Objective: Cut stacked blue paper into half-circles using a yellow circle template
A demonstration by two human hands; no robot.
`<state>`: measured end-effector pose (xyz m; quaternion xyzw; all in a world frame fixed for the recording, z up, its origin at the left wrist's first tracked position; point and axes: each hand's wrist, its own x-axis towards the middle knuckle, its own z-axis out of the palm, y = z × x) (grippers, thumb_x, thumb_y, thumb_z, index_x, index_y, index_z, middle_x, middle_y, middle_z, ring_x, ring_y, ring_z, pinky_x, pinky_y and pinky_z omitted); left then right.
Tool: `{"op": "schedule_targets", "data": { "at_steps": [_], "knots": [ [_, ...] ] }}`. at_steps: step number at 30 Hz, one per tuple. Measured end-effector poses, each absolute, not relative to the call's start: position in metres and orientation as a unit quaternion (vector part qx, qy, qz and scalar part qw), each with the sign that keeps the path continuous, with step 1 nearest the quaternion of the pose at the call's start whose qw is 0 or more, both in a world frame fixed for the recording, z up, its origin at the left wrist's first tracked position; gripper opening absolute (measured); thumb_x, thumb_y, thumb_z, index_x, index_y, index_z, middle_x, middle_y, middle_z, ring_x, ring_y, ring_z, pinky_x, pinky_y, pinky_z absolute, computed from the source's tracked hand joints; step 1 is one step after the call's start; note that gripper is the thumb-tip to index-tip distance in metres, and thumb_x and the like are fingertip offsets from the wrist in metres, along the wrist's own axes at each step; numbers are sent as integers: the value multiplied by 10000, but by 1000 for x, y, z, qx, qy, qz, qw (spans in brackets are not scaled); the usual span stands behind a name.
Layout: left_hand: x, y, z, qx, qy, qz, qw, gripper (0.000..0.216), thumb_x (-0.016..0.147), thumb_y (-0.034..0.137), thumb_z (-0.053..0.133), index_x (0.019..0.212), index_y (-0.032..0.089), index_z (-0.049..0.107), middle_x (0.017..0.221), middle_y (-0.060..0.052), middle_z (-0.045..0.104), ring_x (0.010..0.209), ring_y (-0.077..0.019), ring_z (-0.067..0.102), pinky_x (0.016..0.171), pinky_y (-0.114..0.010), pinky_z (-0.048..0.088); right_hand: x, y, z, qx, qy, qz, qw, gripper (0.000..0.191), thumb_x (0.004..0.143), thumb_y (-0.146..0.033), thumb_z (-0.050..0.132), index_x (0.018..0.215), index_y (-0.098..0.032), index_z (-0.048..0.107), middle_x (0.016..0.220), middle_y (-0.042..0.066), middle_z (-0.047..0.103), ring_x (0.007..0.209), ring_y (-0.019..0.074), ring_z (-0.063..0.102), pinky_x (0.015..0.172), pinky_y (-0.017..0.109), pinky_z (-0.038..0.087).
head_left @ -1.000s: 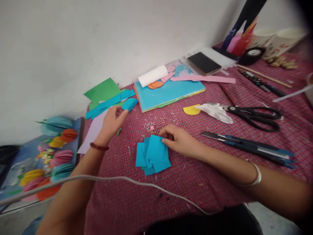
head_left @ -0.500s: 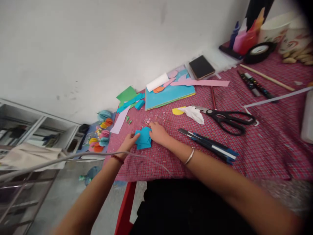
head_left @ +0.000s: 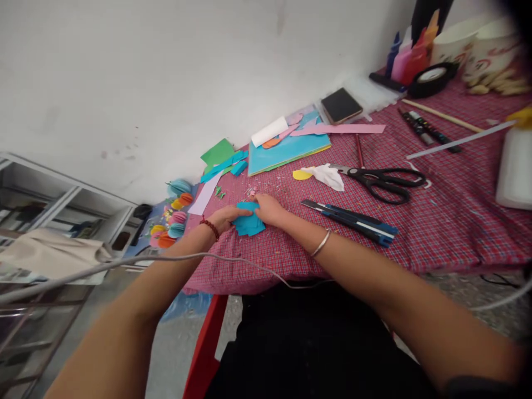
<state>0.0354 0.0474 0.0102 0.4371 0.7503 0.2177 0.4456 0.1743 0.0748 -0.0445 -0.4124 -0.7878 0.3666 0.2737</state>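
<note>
A small pile of blue paper pieces [head_left: 249, 224] lies on the checked cloth, its edges uneven. From the left, my left hand [head_left: 228, 215] reaches over the pile, a finger stretched across the top of the paper. My right hand [head_left: 268, 209] grips the pile's upper right edge, fingers curled around it; the fingertips are partly hidden. Just above are tiny pink paper scraps [head_left: 252, 192] and green scraps [head_left: 219, 192]. A lilac paper strip [head_left: 205, 194] is up and to the left.
Right of my hands lie a utility knife [head_left: 351, 221], black-handled scissors [head_left: 380, 180] and a crumpled white tissue [head_left: 328, 176]. Behind are coloured sheets [head_left: 286, 155], a white roll [head_left: 269, 131] and a phone [head_left: 341, 105]. A grey cable [head_left: 166, 257] crosses over my left forearm.
My left hand has moved further over the blue paper, its finger now reaching across the top. My right hand stays at the pile's right edge. The camera view has shifted slightly.
</note>
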Motion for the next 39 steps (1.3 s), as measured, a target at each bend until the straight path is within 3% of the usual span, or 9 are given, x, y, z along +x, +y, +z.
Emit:
{"op": "schedule_targets", "data": {
  "at_steps": [8,11,14,19,21,26,30,35,39],
  "knots": [
    [38,39,9,450,718,245,472,146,634,133,671,769,158,622,696,-40,648,643,-189,605,670,-381,512,172,79,-51,-397,-786,367,299,358,771,-117,524,1128,-107,556,1148,137,611,1058,222,560,924,355,425],
    [31,48,36,609,684,199,348,197,609,126,671,802,160,650,689,-31,630,621,-182,577,617,-336,471,177,81,-44,-364,-774,379,354,459,760,-163,554,1212,-104,500,1185,146,570,1038,211,555,900,351,441],
    [24,59,61,746,620,125,208,239,613,110,653,842,173,678,701,-12,622,654,-181,565,685,-332,444,185,82,-35,-309,-764,402,399,638,718,-197,612,1319,-141,404,1292,148,487,1063,208,539,888,344,455],
    [23,64,51,835,517,51,183,204,732,161,581,906,200,680,767,-20,646,734,-201,583,804,-374,421,185,84,-40,-267,-734,477,404,699,666,-117,612,1325,-142,379,1258,126,528,1115,208,529,933,354,439],
    [19,60,34,840,500,84,194,264,724,155,591,976,198,657,891,-44,662,830,-214,596,850,-383,417,181,83,-47,-259,-717,503,407,679,667,-97,589,1314,-121,383,1211,123,563,1090,202,550,938,359,436],
    [-6,45,-11,718,554,338,252,700,640,208,711,1280,239,429,1209,-94,547,1107,-225,526,928,-379,414,176,81,-50,-303,-709,484,414,613,650,-56,551,1248,-145,454,1181,95,575,1060,195,551,931,371,428],
    [-15,27,-42,596,567,445,353,794,641,239,707,1330,233,313,1170,-105,520,1092,-229,535,889,-377,437,174,73,-46,-303,-696,518,395,571,651,-49,509,1213,-144,476,1010,51,609,901,164,577,806,330,463],
    [6,13,-48,609,589,453,277,679,654,85,575,1291,207,376,1004,-60,558,953,-202,557,890,-391,424,161,60,-45,-284,-680,550,394,549,667,-99,543,1206,-148,448,876,5,584,794,134,566,746,289,452],
    [26,22,-31,600,575,499,245,607,683,58,493,1271,185,407,969,-62,562,909,-199,569,853,-378,450,151,58,-39,-309,-647,519,466,509,713,-252,625,1183,-150,459,856,5,569,790,139,557,766,293,449]
  ]
}}
